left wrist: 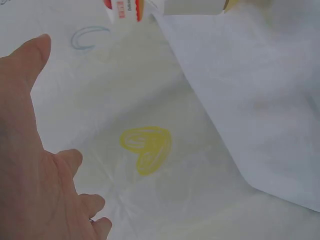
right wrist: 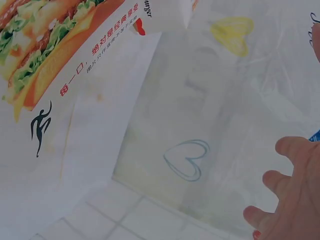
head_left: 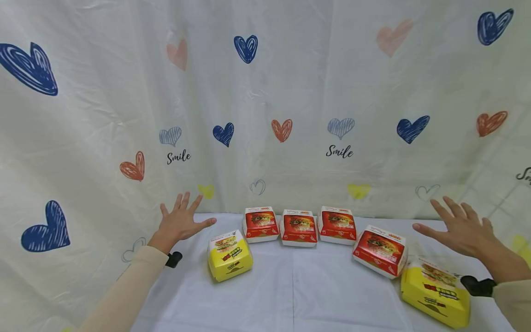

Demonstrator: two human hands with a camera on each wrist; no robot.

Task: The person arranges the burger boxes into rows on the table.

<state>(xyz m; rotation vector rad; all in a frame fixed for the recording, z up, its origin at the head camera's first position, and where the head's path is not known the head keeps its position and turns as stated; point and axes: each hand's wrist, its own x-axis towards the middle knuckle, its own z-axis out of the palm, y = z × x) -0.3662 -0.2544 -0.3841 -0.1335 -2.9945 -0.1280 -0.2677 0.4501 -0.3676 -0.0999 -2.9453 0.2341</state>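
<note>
My left hand (head_left: 179, 223) is raised with fingers spread, holding nothing, up and left of a yellow burger box (head_left: 230, 256). Its fingers also show along the left side of the left wrist view. Over on the right, my right hand (head_left: 466, 233) hovers with straight, spread fingers above a larger-looking yellow burger box (head_left: 435, 293). That box's printed white side (right wrist: 75, 100) fills the upper left of the right wrist view. Beside it sits a tilted red burger box (head_left: 380, 251). Three more red boxes stand at the back: left (head_left: 261, 224), middle (head_left: 298, 228) and right (head_left: 337, 225).
A white cloth (head_left: 265, 295) covers the table beneath the boxes. Behind its back edge hangs a pale curtain (head_left: 290, 83) printed with hearts and "Smile". Black straps with small dark mounts (head_left: 174, 259) are on both wrists. Tiled floor (right wrist: 100, 215) shows low in the right wrist view.
</note>
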